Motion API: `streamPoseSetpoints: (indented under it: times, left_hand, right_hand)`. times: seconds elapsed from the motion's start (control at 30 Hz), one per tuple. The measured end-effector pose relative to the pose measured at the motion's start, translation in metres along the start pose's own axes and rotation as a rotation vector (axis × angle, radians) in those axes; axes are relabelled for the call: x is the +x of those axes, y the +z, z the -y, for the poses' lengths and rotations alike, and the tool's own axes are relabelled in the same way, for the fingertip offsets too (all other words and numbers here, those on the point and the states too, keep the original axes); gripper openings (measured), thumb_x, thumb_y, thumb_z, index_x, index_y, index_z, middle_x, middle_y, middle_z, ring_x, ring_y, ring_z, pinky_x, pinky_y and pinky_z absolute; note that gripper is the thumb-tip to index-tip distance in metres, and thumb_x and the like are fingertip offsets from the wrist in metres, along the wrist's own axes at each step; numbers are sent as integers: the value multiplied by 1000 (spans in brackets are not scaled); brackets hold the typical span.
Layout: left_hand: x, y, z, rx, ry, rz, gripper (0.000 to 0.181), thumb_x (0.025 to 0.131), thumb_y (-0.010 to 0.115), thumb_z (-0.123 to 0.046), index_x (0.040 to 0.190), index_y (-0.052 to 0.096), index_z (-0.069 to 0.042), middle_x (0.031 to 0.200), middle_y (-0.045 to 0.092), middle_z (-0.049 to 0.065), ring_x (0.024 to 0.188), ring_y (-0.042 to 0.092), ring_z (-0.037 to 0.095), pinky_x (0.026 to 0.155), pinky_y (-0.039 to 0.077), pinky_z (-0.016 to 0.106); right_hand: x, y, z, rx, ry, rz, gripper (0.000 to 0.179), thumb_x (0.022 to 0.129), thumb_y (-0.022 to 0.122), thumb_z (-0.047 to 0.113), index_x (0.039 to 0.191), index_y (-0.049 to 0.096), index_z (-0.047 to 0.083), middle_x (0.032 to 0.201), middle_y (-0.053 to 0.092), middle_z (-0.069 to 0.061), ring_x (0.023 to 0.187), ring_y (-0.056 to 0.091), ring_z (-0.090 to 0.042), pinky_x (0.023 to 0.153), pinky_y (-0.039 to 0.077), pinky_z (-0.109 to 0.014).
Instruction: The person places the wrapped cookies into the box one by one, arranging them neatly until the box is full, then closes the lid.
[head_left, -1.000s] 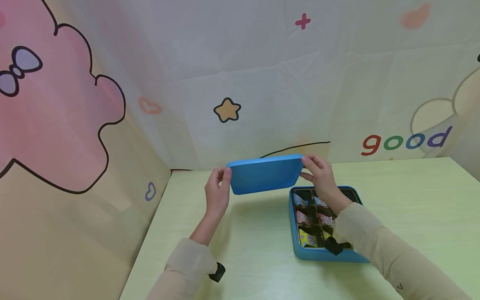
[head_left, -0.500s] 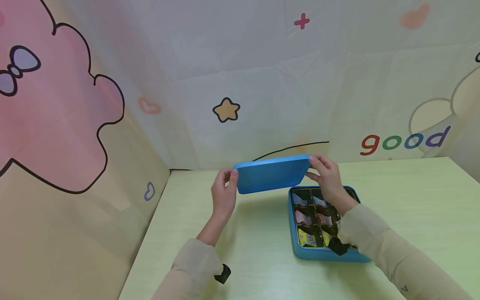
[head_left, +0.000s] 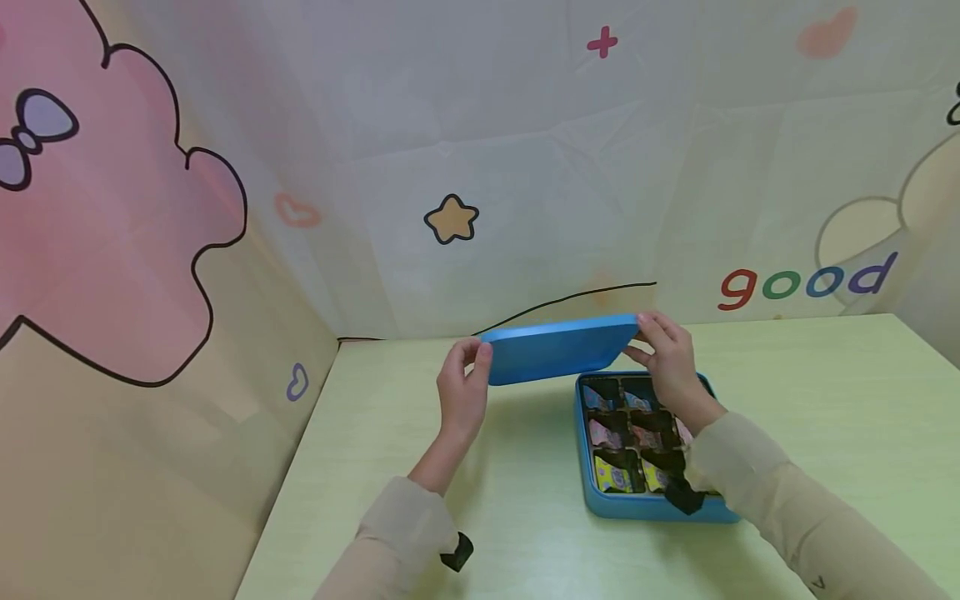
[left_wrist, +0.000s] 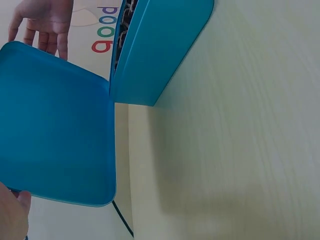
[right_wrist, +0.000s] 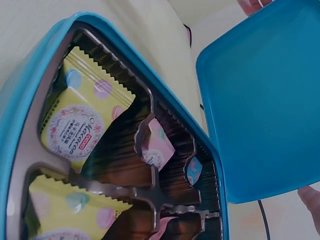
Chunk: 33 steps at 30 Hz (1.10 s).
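A blue lid (head_left: 558,352) is held up and tilted in the air, its inner side towards me. My left hand (head_left: 462,387) pinches its left edge, thumb in front; my right hand (head_left: 670,360) grips the right edge. Below and to the right stands the blue box (head_left: 622,507), with a dark divided tray inside. Wrapped macarons lie in its compartments: yellow packets (right_wrist: 80,115) in the near row, pink packets (right_wrist: 157,145) in the middle, blue ones (right_wrist: 194,170) at the back. My right forearm hides part of the box's right side.
The pale green table (head_left: 810,417) meets a printed cloth backdrop (head_left: 525,208) behind and at the left. Dark wrist camera mounts (head_left: 457,552) sit under both cuffs. The box's near left wall stands close to the right wrist camera.
Both hands have carried the lid to the right, bringing it nearer to the box's back edge, and the lid has tipped a little flatter. The box has stayed in place.
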<state>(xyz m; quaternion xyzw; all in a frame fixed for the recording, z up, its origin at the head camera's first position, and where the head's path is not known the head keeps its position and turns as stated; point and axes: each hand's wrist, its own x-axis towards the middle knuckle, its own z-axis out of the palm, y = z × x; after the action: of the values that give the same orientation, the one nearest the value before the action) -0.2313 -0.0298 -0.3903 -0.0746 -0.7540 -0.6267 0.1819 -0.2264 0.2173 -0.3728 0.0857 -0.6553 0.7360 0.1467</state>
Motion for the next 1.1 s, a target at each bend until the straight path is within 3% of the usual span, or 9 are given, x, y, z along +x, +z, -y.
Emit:
streamPoseSetpoints:
  times: [0.17,0.43,0.83,1.1]
  left_hand:
    - [-4,6,0,-5,8,15,35,89,50,-35,105,55,-5,101,58,9,98,53,21,85,47,36]
    - [-8,14,0,-22,35,56,32,89,51,-32,104,54,-4,102,58,10,98,53,21,86,48,36]
    - [-13,23,-5,-94,10,124,27,88,54,-22,105,54,-1,103,56,13,97,52,20,84,49,31]
    - [-28,22,-36,-101,32,170,26,88,52,-15,104,51,5,105,54,17,100,52,25,88,47,32]
  right_hand:
    - [-3,-5,0,7,-2,-36,20,92,44,28,83,59,19,81,57,8,79,54,-7,71,51,-19]
    - [-7,-11,4,102,-17,-89,21,92,45,22,79,61,19,77,59,8,74,56,-6,67,53,-20]
    - [-13,-22,2,132,2,-129,25,93,42,21,79,61,19,76,58,9,74,55,-6,70,52,-20]
    - [-16,-30,5,187,4,-140,27,93,42,21,75,62,17,76,58,7,73,55,-6,70,51,-21]
